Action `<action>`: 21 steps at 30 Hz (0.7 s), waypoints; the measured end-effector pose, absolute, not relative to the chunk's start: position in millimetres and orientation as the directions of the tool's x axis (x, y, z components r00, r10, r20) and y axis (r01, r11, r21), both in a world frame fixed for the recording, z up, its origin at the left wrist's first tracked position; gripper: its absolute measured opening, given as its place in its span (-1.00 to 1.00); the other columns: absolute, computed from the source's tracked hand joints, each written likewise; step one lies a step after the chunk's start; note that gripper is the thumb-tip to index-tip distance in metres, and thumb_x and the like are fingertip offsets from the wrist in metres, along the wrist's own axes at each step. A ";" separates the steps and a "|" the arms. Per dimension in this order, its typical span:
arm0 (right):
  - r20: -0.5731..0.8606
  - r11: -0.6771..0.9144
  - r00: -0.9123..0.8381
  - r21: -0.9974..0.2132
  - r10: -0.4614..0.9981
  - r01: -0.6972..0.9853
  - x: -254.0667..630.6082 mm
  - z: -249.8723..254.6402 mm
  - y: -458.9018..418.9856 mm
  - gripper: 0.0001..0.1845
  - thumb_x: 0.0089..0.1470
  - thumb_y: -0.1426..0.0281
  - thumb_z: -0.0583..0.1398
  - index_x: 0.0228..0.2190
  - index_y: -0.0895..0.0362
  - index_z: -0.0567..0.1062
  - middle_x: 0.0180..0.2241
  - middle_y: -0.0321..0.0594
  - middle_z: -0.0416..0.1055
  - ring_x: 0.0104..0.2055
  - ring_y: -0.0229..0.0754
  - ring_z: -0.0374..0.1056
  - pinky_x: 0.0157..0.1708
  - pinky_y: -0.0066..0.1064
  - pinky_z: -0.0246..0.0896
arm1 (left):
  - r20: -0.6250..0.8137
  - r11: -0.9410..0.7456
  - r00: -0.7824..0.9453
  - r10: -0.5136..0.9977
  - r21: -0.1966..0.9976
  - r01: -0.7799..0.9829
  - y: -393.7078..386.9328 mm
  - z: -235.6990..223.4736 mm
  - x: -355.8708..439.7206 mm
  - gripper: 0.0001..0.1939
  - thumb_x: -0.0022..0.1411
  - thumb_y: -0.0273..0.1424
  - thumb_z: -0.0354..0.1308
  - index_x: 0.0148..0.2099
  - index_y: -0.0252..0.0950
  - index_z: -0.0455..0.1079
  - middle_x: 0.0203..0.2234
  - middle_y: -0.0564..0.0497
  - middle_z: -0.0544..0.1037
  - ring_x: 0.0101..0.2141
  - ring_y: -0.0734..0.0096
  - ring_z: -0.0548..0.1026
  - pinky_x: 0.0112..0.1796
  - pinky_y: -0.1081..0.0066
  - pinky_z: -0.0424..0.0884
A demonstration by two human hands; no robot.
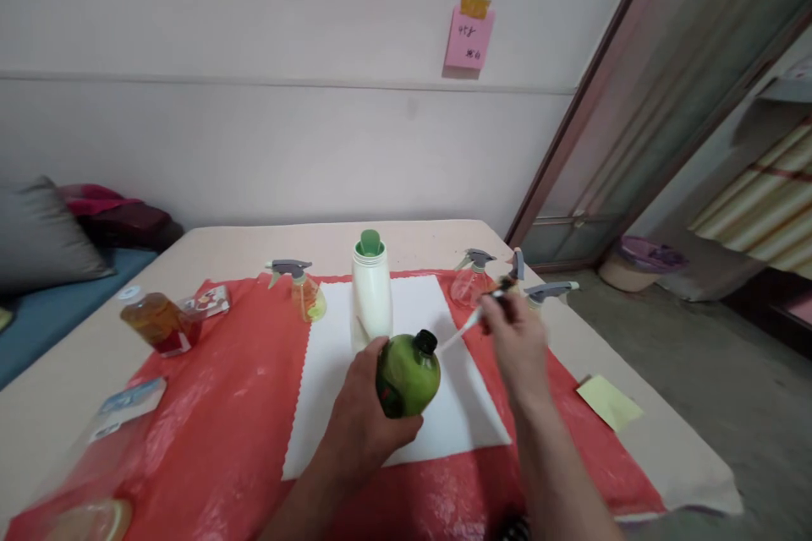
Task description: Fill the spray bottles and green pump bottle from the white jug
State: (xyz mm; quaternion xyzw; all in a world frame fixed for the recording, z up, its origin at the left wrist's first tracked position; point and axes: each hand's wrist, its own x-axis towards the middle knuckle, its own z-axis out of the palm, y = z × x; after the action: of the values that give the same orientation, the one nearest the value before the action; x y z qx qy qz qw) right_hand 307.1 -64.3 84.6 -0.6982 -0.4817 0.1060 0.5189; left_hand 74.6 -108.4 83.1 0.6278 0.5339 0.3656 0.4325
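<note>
My left hand (359, 418) is wrapped round a round green bottle (408, 374) with a black neck, held tilted above a white sheet (406, 414). My right hand (517, 342) pinches the head of a spray pump (498, 294); its thin white tube (460, 334) slants down toward the bottle's neck and stops just short of it. A tall white bottle (371, 292) with a green top stands upright just behind the green bottle.
A red plastic cloth (222, 406) covers the table. On it stand a yellow spray bottle (305, 292), a clear pink spray bottle (473, 279), another sprayer (551, 291), an amber bottle (157, 321) and clear bottles (127, 406). A yellow note (609, 401) lies right.
</note>
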 end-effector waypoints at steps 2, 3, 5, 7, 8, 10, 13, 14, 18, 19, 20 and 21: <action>0.392 0.313 0.707 -0.917 0.588 0.249 320.0 107.0 -75.7 -0.70 0.12 0.12 0.20 -0.27 0.09 0.41 -0.45 -0.37 0.35 -0.49 -0.28 0.26 -0.45 -0.42 0.24 | -0.032 -0.043 0.160 0.987 0.895 0.444 -108.3 76.3 74.3 -0.10 -0.17 -0.42 0.32 0.27 -0.14 0.16 0.07 -0.11 0.42 0.03 0.04 0.41 -0.01 0.16 0.36; 0.367 0.430 0.765 -0.893 0.529 0.131 323.0 114.5 -80.7 -0.70 0.04 0.14 0.28 -0.30 0.09 0.42 -0.44 -0.40 0.34 -0.51 -0.32 0.24 -0.47 -0.44 0.22 | -0.035 -0.045 0.158 0.987 0.879 0.474 -108.1 73.2 74.7 -0.10 -0.17 -0.42 0.32 0.27 -0.14 0.16 0.07 -0.11 0.42 0.03 0.03 0.40 0.00 0.16 0.35; 0.328 0.519 0.790 -0.854 0.518 0.014 322.6 121.5 -87.7 -0.71 -0.03 0.20 0.34 -0.33 0.09 0.44 -0.40 -0.39 0.36 -0.51 -0.36 0.24 -0.49 -0.47 0.21 | -0.021 -0.069 0.169 0.985 0.857 0.510 -107.5 68.3 76.8 -0.11 -0.17 -0.43 0.31 0.27 -0.17 0.17 0.06 -0.12 0.43 0.05 0.02 0.38 0.02 0.13 0.32; 0.321 0.503 0.755 -0.864 0.571 -0.012 316.7 120.3 -90.6 -0.73 -0.02 0.22 0.34 -0.33 0.09 0.45 -0.41 -0.38 0.37 -0.51 -0.35 0.26 -0.48 -0.45 0.22 | 0.001 -0.100 0.185 0.983 0.845 0.525 -107.5 66.0 80.5 -0.12 -0.18 -0.44 0.30 0.26 -0.18 0.18 0.06 -0.12 0.43 0.07 0.01 0.37 0.05 0.11 0.30; 0.326 0.483 0.726 -0.876 0.605 -0.009 312.9 118.2 -91.1 -0.74 0.00 0.22 0.33 -0.33 0.09 0.46 -0.43 -0.39 0.37 -0.51 -0.35 0.26 -0.47 -0.44 0.23 | 0.010 -0.115 0.200 0.980 0.844 0.523 -107.9 65.8 82.9 -0.13 -0.18 -0.45 0.29 0.25 -0.19 0.19 0.06 -0.12 0.43 0.08 0.01 0.36 0.06 0.11 0.29; 0.342 0.442 0.665 -0.897 0.663 0.021 305.5 113.7 -91.3 -0.78 0.06 0.21 0.30 -0.32 0.08 0.47 -0.47 -0.40 0.35 -0.50 -0.33 0.27 -0.45 -0.43 0.23 | 0.017 -0.127 0.212 0.977 0.847 0.516 -109.2 67.1 87.9 -0.14 -0.17 -0.46 0.27 0.25 -0.18 0.19 0.07 -0.11 0.43 0.09 0.03 0.36 0.08 0.11 0.29; 0.354 0.383 0.588 -0.920 0.727 0.081 296.0 109.9 -92.8 -0.80 0.10 0.21 0.26 -0.30 0.06 0.48 -0.51 -0.41 0.33 -0.49 -0.31 0.26 -0.43 -0.41 0.22 | 0.005 -0.112 0.207 0.978 0.855 0.507 -111.4 71.5 94.1 -0.14 -0.18 -0.47 0.27 0.24 -0.18 0.19 0.07 -0.13 0.41 0.08 0.04 0.38 0.08 0.09 0.30; 0.349 0.373 0.558 -0.925 0.753 0.074 292.8 109.2 -93.8 -0.80 0.09 0.21 0.27 -0.29 0.06 0.48 -0.49 -0.39 0.35 -0.48 -0.30 0.27 -0.42 -0.41 0.23 | 0.003 -0.106 0.200 0.980 0.857 0.504 -111.8 73.0 95.3 -0.14 -0.18 -0.47 0.27 0.24 -0.19 0.18 0.08 -0.13 0.41 0.08 0.04 0.37 0.08 0.09 0.29; 0.300 0.323 0.273 -0.945 0.914 -0.043 278.1 107.3 -98.5 -0.73 -0.02 0.26 0.35 -0.24 0.04 0.53 -0.32 -0.31 0.46 -0.31 -0.22 0.37 -0.29 -0.37 0.31 | 0.054 -0.129 0.168 0.984 0.872 0.472 -113.2 76.6 93.7 -0.12 -0.18 -0.46 0.28 0.25 -0.19 0.15 0.10 -0.13 0.40 0.10 0.03 0.37 0.11 0.06 0.28; 0.285 0.299 0.179 -0.952 0.942 -0.060 274.0 106.9 -99.4 -0.71 -0.04 0.28 0.37 -0.23 0.03 0.54 -0.29 -0.29 0.48 -0.25 -0.19 0.39 -0.24 -0.35 0.31 | 0.076 -0.143 0.159 0.984 0.874 0.464 -113.5 76.6 92.0 -0.12 -0.18 -0.45 0.28 0.26 -0.20 0.14 0.09 -0.13 0.40 0.09 0.03 0.38 0.10 0.05 0.30; 0.270 0.278 0.104 -0.958 0.957 -0.071 270.1 106.6 -100.1 -0.70 -0.05 0.29 0.38 -0.22 0.03 0.54 -0.28 -0.29 0.49 -0.20 -0.17 0.40 -0.19 -0.33 0.31 | 0.099 -0.158 0.151 0.984 0.875 0.458 -113.8 76.1 90.1 -0.11 -0.17 -0.45 0.29 0.26 -0.20 0.13 0.09 -0.12 0.41 0.08 0.04 0.39 0.08 0.06 0.32; 0.261 0.265 0.060 -0.961 0.964 -0.083 266.3 106.4 -100.6 -0.70 -0.06 0.29 0.38 -0.22 0.02 0.54 -0.26 -0.28 0.50 -0.17 -0.15 0.41 -0.16 -0.32 0.31 | 0.124 -0.176 0.142 0.982 0.872 0.458 -113.9 75.3 88.2 -0.11 -0.17 -0.44 0.29 0.26 -0.19 0.12 0.08 -0.12 0.42 0.06 0.04 0.40 0.06 0.06 0.34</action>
State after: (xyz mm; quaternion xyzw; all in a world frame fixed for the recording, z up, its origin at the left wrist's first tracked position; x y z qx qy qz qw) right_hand 266.3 -100.6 106.4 -0.4181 -0.5268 0.4389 0.5959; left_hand 88.2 -113.9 75.3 0.6695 0.5376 0.3739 0.3507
